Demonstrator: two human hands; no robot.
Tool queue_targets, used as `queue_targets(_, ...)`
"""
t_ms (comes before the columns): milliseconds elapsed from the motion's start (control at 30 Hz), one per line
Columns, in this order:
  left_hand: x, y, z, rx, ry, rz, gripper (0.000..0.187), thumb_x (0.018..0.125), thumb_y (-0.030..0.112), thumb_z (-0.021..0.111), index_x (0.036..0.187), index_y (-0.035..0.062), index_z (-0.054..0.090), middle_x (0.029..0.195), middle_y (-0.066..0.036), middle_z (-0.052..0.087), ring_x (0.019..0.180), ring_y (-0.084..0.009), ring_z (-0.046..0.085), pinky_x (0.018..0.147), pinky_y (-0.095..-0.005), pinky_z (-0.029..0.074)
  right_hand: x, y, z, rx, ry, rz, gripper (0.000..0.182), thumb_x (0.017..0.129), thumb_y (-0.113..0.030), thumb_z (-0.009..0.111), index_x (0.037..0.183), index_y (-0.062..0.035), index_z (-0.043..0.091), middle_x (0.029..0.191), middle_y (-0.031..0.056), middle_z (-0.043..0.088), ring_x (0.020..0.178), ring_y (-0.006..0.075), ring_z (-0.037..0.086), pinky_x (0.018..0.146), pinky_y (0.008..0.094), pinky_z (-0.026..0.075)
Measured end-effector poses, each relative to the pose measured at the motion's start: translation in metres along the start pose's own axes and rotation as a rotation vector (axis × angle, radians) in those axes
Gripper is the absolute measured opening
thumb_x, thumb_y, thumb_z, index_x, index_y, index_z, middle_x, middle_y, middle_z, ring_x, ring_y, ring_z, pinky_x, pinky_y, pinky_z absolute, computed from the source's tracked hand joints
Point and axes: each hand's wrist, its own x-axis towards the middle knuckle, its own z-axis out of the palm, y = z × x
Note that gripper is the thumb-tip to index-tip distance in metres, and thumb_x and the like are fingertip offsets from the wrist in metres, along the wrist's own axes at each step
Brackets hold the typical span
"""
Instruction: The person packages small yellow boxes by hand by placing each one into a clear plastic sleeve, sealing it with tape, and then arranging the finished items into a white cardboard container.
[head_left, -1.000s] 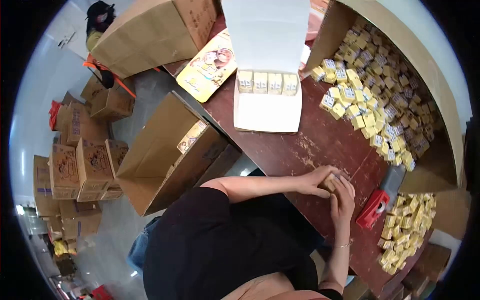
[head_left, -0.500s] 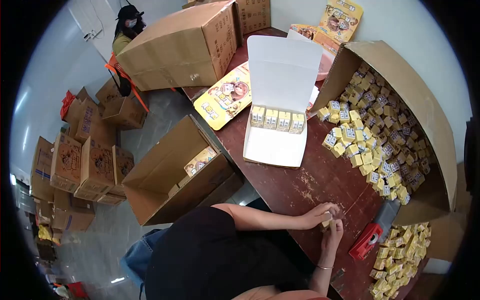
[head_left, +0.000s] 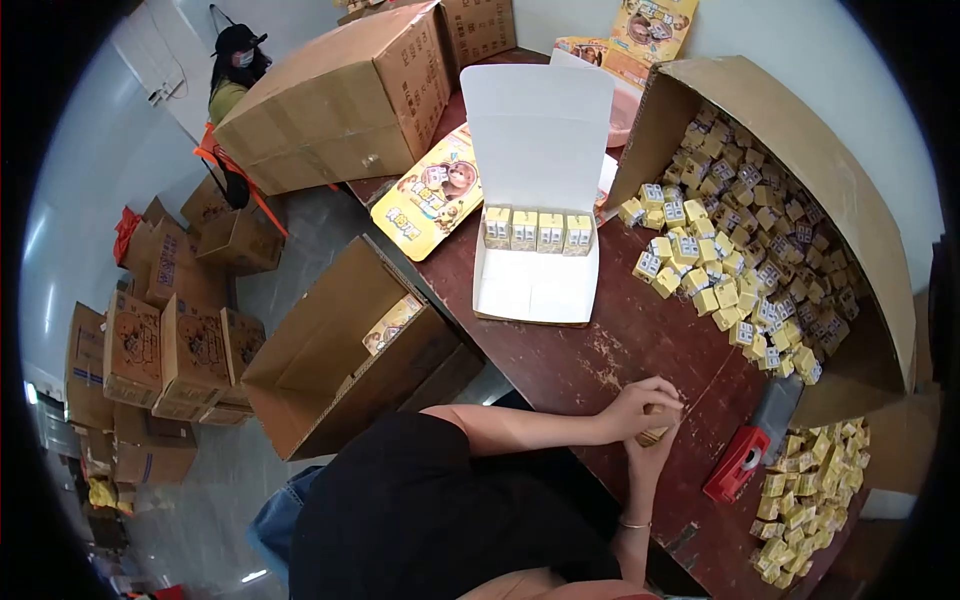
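My left hand (head_left: 642, 410) and my right hand (head_left: 652, 450) meet over the table's near side, fingers closed around a small yellow carton (head_left: 655, 434). Fingers cover much of that carton. Beyond them stands an open white display box (head_left: 535, 290), its lid raised. A row of small yellow cartons (head_left: 550, 232) stands upright along its back wall. To the right, a large cardboard box (head_left: 830, 130) lies on its side, with many similar cartons (head_left: 720, 270) spilling onto the table. Another pile of cartons (head_left: 810, 500) lies at the lower right.
A red and grey tape dispenser (head_left: 738, 464) sits between the two piles. A flat yellow printed box (head_left: 430, 195) lies left of the display box. Below the table edge stands an open carton (head_left: 330, 350). A person (head_left: 238, 65) in a cap is behind a big box (head_left: 330, 100).
The view has shifted a little. My hands have turned the small carton between them, and my left fingers now reach over its top while my right hand cups it from below.
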Motion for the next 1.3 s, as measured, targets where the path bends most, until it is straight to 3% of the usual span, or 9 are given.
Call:
queue_targets(100,0.008,0.010,-0.001,0.029,-0.104,0.105,0.028,0.085,0.015,0.071,0.112,0.0087,0.070,0.120,-0.012,0.060,0.110,-0.0247,0.058,0.093,-0.0360,0.047,0.010,-0.025,0.000,0.236,0.056,-0.072,0.082,0.073,-0.005,0.077,0.141,-0.0018,0.033,0.133,0.0104,0.046,0.121,0.0212,0.049,0.101,0.0326,0.041)
queue_targets(167,0.015,0.009,-0.006,0.107,-0.197,0.157,0.030,0.084,0.016,0.071,0.113,0.0120,0.071,0.125,-0.011,0.060,0.113,-0.0271,0.057,0.094,-0.0380,0.047,0.011,-0.037,-0.010,-0.013,0.068,-0.115,0.084,0.072,-0.013,0.082,0.141,-0.0044,0.036,0.130,0.0113,0.052,0.117,0.0227,0.054,0.096,0.0339,0.046)
queue_targets(300,0.024,0.015,-0.010,0.254,-0.120,0.297,0.025,0.080,0.010,0.071,0.105,0.0084,0.073,0.115,-0.014,0.066,0.102,-0.0302,0.063,0.087,-0.0397,0.052,0.017,-0.033,-0.019,-0.152,0.082,-0.130,0.081,0.069,-0.007,0.079,0.139,-0.0041,0.039,0.124,0.0131,0.057,0.111,0.0206,0.057,0.092,0.0336,0.049)
queue_targets(500,0.037,0.049,-0.011,-0.055,-0.177,-0.067,0.023,0.084,0.004,0.068,0.106,0.0031,0.072,0.118,-0.017,0.067,0.108,-0.0248,0.065,0.089,-0.0349,0.052,0.017,-0.052,-0.025,-0.274,0.160,-0.103,0.080,0.067,-0.010,0.079,0.137,-0.0034,0.041,0.122,0.0193,0.059,0.111,0.0288,0.062,0.091,0.0369,0.051)
queue_targets(767,0.032,0.045,0.002,0.353,-0.195,0.364,0.029,0.083,0.008,0.067,0.111,0.0045,0.070,0.121,-0.015,0.065,0.108,-0.0318,0.063,0.093,-0.0395,0.051,0.009,-0.059,-0.030,-0.153,0.189,-0.121,0.077,0.068,-0.009,0.079,0.135,-0.0040,0.042,0.124,0.0141,0.057,0.115,0.0242,0.058,0.094,0.0347,0.048)
queue_targets(967,0.031,0.031,0.016,0.439,-0.264,0.529,0.033,0.084,0.020,0.068,0.114,0.0065,0.068,0.119,-0.015,0.064,0.109,-0.0343,0.060,0.094,-0.0414,0.050,-0.002,-0.050,-0.042,-0.149,0.206,-0.103,0.084,0.064,-0.013,0.082,0.137,-0.0034,0.040,0.125,0.0169,0.057,0.114,0.0266,0.059,0.094,0.0370,0.049)
queue_targets(1100,0.035,0.014,0.035,0.447,-0.440,0.594,0.046,0.081,0.017,0.071,0.125,0.0061,0.061,0.128,-0.014,0.060,0.111,-0.0320,0.059,0.096,-0.0383,0.049,-0.018,-0.025,-0.059,-0.112,0.245,-0.026,0.084,0.065,-0.013,0.082,0.137,-0.0029,0.040,0.125,0.0166,0.057,0.114,0.0263,0.059,0.094,0.0368,0.048)
queue_targets(1200,0.020,0.014,0.060,-0.394,-0.553,-0.316,0.084,0.073,0.004,0.077,0.145,0.0055,0.034,0.143,-0.013,0.046,0.124,-0.0199,0.050,0.103,-0.0335,0.043,-0.041,-0.023,-0.079,-0.050,0.256,0.095,0.084,0.069,-0.009,0.082,0.139,-0.0024,0.038,0.129,0.0144,0.054,0.119,0.0243,0.055,0.096,0.0358,0.048)
queue_targets(1300,0.020,-0.008,0.074,-0.389,-0.591,-0.391,0.081,0.072,0.000,0.077,0.142,0.0052,0.038,0.139,-0.013,0.049,0.125,-0.0197,0.049,0.103,-0.0354,0.043,-0.073,-0.019,-0.126,0.088,0.205,0.086,0.075,0.076,0.005,0.072,0.143,-0.0034,0.039,0.131,0.0120,0.053,0.119,0.0205,0.054,0.090,0.0314,0.051)
